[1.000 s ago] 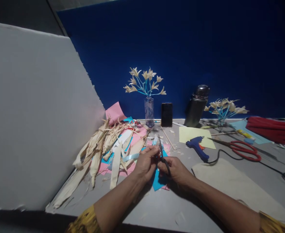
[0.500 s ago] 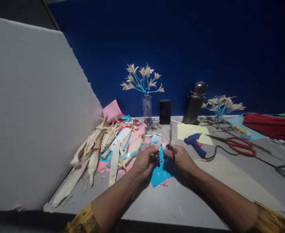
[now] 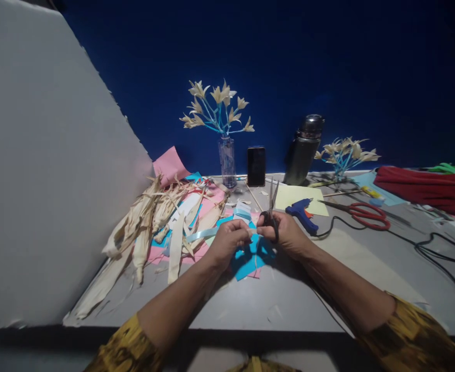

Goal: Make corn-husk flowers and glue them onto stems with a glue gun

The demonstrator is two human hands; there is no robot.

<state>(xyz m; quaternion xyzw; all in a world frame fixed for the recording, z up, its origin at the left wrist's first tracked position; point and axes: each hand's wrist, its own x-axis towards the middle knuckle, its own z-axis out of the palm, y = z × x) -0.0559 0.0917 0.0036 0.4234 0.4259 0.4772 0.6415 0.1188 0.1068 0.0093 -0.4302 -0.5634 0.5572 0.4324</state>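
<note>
My left hand (image 3: 231,240) is closed in a pinch on a small pale piece of corn husk (image 3: 253,232). My right hand (image 3: 285,233) holds black-handled scissors (image 3: 273,199), blades pointing up and slightly apart, and its fingertips meet the other side of the husk piece. Beneath both hands lie blue paper (image 3: 250,264) and some pink paper. Just behind them is a white card wound with light blue ribbon (image 3: 242,212). A heap of dried corn husks (image 3: 144,227) spreads to the left of my left hand.
Husk flowers stand in a glass vase (image 3: 228,160), beside a phone (image 3: 256,166) and a flask (image 3: 304,150). On the right are a blue glue gun (image 3: 303,214) with its cord, red-handled scissors (image 3: 370,216), more husk flowers (image 3: 345,155) and red cloth (image 3: 424,187).
The view has tilted and shifted, so the scene sits higher and further left. My hands have come together at the husk piece, and the scissor blades now show apart.
</note>
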